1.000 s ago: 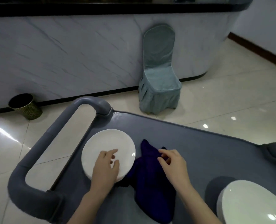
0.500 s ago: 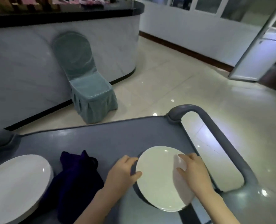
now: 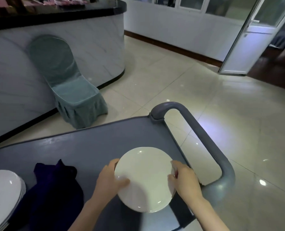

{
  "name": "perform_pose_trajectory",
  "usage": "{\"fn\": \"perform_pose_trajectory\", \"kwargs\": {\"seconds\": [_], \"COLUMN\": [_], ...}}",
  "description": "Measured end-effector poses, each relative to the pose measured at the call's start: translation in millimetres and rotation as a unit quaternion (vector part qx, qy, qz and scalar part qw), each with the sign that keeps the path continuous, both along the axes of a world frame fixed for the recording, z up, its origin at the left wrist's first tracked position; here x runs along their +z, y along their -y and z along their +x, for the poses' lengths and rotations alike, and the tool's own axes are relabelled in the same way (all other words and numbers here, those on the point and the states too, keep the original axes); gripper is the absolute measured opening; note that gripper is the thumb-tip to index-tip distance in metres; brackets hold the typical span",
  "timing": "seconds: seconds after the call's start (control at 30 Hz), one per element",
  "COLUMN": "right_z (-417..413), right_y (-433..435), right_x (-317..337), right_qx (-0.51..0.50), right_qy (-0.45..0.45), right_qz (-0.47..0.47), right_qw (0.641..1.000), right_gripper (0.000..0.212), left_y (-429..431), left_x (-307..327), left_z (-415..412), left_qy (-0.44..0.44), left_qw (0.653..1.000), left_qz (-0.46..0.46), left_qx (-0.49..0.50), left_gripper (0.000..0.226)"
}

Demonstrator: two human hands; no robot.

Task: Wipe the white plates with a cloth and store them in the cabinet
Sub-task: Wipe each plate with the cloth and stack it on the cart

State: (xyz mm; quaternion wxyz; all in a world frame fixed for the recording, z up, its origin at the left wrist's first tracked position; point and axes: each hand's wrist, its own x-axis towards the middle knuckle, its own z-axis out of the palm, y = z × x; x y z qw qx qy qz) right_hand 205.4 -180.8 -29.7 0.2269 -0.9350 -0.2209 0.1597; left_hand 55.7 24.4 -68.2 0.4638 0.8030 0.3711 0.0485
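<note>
A round white plate (image 3: 145, 177) is held just above the grey cart top (image 3: 81, 147), near the cart's right end. My left hand (image 3: 108, 180) grips its left rim, thumb on the upper face. My right hand (image 3: 185, 182) grips the right rim with curled fingers. A dark blue cloth (image 3: 53, 189) lies crumpled on the cart to the left, apart from both hands. A stack of white plates (image 3: 3, 195) sits at the cart's left end, partly cut off by the frame.
The cart's grey loop handle (image 3: 205, 139) curves just right of the plate. A teal covered chair (image 3: 68, 84) stands against a curved marble counter (image 3: 96, 47) beyond the cart. Tiled floor stretches right toward an open door (image 3: 243, 40).
A second ago my hands rested on a plate and on the cloth. My view has since swung right, and both hands now hold one plate by its rims, lifted slightly.
</note>
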Motion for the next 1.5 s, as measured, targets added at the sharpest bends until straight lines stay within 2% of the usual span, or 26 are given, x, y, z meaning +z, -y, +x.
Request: {"fn": "perform_pose_trajectory", "kwargs": {"seconds": [0.13,0.23,0.3,0.43,0.5,0.63,0.7,0.77,0.87,0.93,1.07,1.2,1.3,1.4,1.47,1.5], "right_z": [0.7,-0.9,-5.9,-31.6,-46.8,-71.3,-79.6,-85.8,-93.5,-99.0,-106.0,-107.9,-107.8,-106.1,-104.7,-104.7], "right_y": [-3.5,-11.5,-22.8,-59.4,-78.9,-111.6,-122.4,-129.8,-137.3,-144.0,-155.1,-162.0,-163.7,-164.4,-164.5,-164.5], "right_x": [2.6,4.7,6.4,1.6,-7.3,-19.5,-20.4,-20.6,-23.7,-27.0,-34.6,-38.3,-38.1,-37.0,-35.7,-34.5], "right_qx": [-0.038,-0.069,-0.091,-0.097,-0.119,-0.183,-0.184,-0.175,-0.167,-0.163,-0.162,-0.161,-0.165,-0.170,-0.173,-0.172], "right_qy": [-0.048,-0.108,-0.184,-0.339,-0.357,-0.345,-0.336,-0.335,-0.344,-0.350,-0.344,-0.341,-0.337,-0.337,-0.336,-0.334], "right_qz": [0.043,0.131,0.213,0.344,0.378,0.394,0.386,0.373,0.343,0.330,0.321,0.316,0.317,0.317,0.317,0.317], "right_qw": [0.997,0.983,0.955,0.870,0.846,0.832,0.839,0.847,0.858,0.862,0.867,0.871,0.871,0.870,0.870,0.871], "right_gripper": [0.016,0.017,0.028,0.041,0.040,0.026,0.015,0.014,0.019,0.022,0.018,0.018,0.017,0.018,0.020,0.021], "left_y": [1.9,-4.1,-10.3,-22.9,-31.3,-55.1,-69.5,-85.2,-105.6,-117.5,-131.6,-141.8,-148.0,-149.3,-148.0,-147.9], "left_x": [6.8,16.0,21.9,28.5,30.7,29.5,21.1,8.8,-5.6,-11.0,-12.8,-11.7,-9.1,-3.9,5.3,10.2], "left_z": [-5.3,-16.0,-26.7,-55.3,-72.2,-108.7,-130.0,-153.5,-181.2,-191.0,-189.4,-186.2,-187.7,-184.3,-179.5,-176.8], "left_qy": [0.035,0.063,0.080,0.125,0.136,0.143,0.109,0.048,-0.104,-0.170,-0.232,-0.273,-0.262,-0.164,-0.068,-0.016], "left_qw": [0.999,0.996,0.994,0.984,0.979,0.970,0.975,0.971,0.945,0.920,0.877,0.871,0.878,0.934,0.972,0.979], "left_qz": [-0.017,-0.025,-0.035,-0.059,-0.067,-0.100,-0.035,0.089,0.259,0.330,0.416,0.408,0.401,0.313,0.186,0.126], "left_qx": [0.029,0.049,0.066,0.112,0.137,0.172,0.192,0.217,0.172,0.127,0.068,0.035,0.020,0.058,0.129,0.162], "left_gripper": [0.066,0.064,0.067,0.063,0.055,0.034,0.032,0.035,0.042,0.047,0.046,0.037,0.034,0.023,0.015,0.013]}}
